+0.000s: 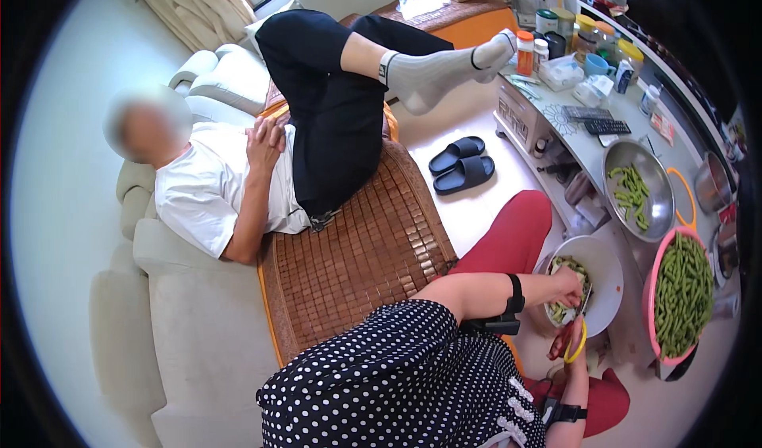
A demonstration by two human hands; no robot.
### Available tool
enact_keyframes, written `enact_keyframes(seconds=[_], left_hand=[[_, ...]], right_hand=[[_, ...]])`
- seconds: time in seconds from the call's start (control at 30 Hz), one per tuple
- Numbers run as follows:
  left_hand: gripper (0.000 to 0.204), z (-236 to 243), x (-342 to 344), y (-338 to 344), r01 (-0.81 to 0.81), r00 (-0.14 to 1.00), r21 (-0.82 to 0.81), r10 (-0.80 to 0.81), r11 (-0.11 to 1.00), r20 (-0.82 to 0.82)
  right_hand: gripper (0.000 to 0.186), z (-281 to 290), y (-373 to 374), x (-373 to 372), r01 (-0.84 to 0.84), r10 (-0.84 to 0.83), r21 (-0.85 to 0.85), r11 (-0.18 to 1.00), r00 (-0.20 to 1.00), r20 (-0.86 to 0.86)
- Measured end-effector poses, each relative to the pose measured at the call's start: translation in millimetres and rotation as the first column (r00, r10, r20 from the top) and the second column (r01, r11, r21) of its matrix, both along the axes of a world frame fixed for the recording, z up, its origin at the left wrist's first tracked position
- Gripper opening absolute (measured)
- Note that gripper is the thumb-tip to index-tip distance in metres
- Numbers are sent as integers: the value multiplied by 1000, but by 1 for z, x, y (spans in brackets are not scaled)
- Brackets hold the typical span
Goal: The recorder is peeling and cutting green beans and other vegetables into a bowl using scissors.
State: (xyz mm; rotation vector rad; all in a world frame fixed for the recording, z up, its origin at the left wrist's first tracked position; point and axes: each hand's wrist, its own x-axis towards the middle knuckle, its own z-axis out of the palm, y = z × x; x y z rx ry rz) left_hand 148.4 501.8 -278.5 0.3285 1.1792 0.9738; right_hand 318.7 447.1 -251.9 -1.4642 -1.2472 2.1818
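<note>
Above the white bin [607, 277] at the right, my left hand [563, 288] is closed, its fingertips pinched together at the scissor blades; what they hold is too small to make out. My right hand [573, 357], just nearer, grips a pair of scissors [586, 338] with a yellow handle loop, its blades pointing over the bin. Green scraps [560, 315] lie inside the bin, partly hidden by my left hand. Beyond it, a steel bowl [660, 184] holds some green bean pods [630, 194]. A pink basin [652, 321] to the right is heaped with more pods [683, 293].
A person [230, 170] in a white shirt lies on the sofa [190, 321], feet raised. Black slippers [463, 170] rest on the floor. Remotes [607, 126], jars [586, 35] and a blue cup [597, 65] crowd the cabinet top. An orange-handled item [684, 198] lies beside the bowl.
</note>
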Motion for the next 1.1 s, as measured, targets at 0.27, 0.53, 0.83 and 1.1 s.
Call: enact_keyframes(seconds=[0.27,0.53,0.83,1.1], left_hand=[[4,4,-23,8,238,873,-210,-303,948,-382],[6,-57,-64,38,412,193,-66,-158,909,-968],[17,194,-51,111,138,953,707,102,694,-286],[52,298,-71,133,670,584,681,355,296,-730]], right_hand=[[76,16,22,-11,-120,138,-92,989,966,219],[54,21,37,2,-271,203,189,944,927,315],[87,48,32,12,-360,140,223,906,752,644],[87,18,15,33,-256,2,294,921,757,653]])
